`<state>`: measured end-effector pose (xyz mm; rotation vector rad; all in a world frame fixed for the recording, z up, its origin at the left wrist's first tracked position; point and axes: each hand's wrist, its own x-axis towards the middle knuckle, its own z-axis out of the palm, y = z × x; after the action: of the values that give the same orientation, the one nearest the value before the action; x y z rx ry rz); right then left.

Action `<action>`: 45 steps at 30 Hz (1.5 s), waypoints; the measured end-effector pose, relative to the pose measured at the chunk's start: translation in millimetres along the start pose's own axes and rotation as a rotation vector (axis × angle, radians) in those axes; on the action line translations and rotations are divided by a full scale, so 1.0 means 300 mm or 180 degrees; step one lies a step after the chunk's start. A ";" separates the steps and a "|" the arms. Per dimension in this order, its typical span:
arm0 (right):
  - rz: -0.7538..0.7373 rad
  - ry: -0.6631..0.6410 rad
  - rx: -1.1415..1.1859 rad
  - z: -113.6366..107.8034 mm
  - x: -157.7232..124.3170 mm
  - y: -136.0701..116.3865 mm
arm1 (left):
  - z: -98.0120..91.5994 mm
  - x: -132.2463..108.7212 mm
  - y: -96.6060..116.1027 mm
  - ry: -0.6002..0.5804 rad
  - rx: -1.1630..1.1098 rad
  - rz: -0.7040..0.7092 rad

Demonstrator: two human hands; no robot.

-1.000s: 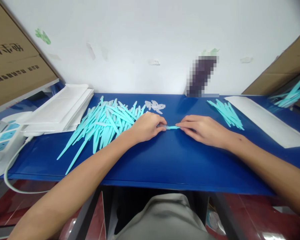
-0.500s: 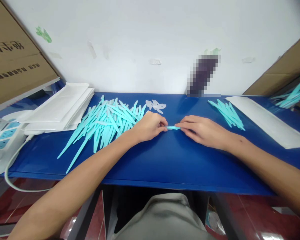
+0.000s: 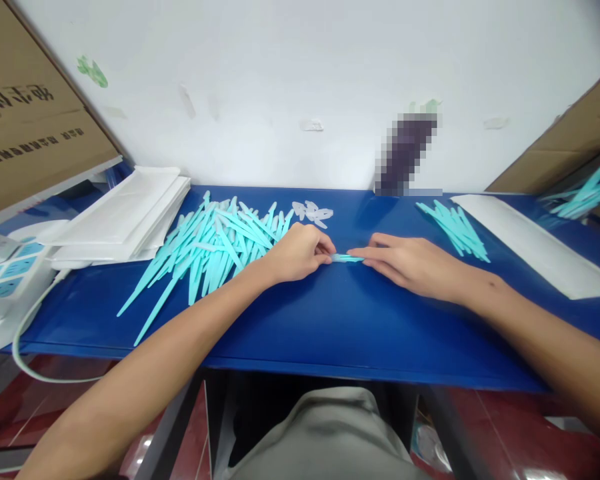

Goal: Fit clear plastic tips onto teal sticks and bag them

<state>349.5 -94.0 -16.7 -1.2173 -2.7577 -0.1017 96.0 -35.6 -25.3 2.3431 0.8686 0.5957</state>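
Between my hands, just over the blue table, is a slim turquoise eyebrow razor (image 3: 349, 258) with a pale translucent cap at its left end. My left hand (image 3: 303, 253) pinches the capped end between thumb and fingertips. The fingers of my right hand (image 3: 405, 263) close on the handle end and hide part of it. A heap of similar turquoise razors (image 3: 225, 243), many with pale caps, spreads to the left of and behind my left hand. Several loose translucent caps (image 3: 313, 212) lie beyond it. Right of my right hand sits a smaller pile of razors (image 3: 455, 228).
White envelopes (image 3: 125, 207) are stacked at the left, near a white power strip (image 3: 10, 283) with a cable. A flat white strip (image 3: 535, 243) lies at the right. Cardboard boxes (image 3: 25, 120) flank the table (image 3: 300, 333), and a white wall (image 3: 260, 87) rises behind it.
My right hand has shifted slightly right and my left hand slightly left, so more of the razor and its pale cap shows between them.
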 end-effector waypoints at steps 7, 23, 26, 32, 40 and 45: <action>0.0015 0.0229 0.0068 0.034 0.020 -0.015 | 0.034 0.009 0.001 0.0154 -0.0274 -0.0004; 0.0639 0.0662 0.2499 0.023 0.035 -0.068 | 0.012 -0.002 0.009 0.0923 -0.0494 0.0375; 0.0640 0.0563 0.2854 0.022 0.035 -0.097 | 0.008 0.011 0.008 0.1006 -0.1411 0.0154; 0.1049 0.0883 0.1648 -0.020 0.033 -0.007 | -0.040 0.028 -0.006 0.1511 -0.2671 -0.0519; 0.2826 0.0116 -0.0458 -0.065 -0.069 0.322 | -0.240 0.025 -0.161 0.2945 -0.1009 -0.1002; 0.2991 -0.0236 -0.0541 -0.042 -0.113 0.397 | -0.308 -0.020 -0.239 0.2378 0.1096 -0.1220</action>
<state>461.3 -40.0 -7.9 -2.4306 -1.9640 -0.1932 7.2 37.8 -3.8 2.1333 1.8235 1.2602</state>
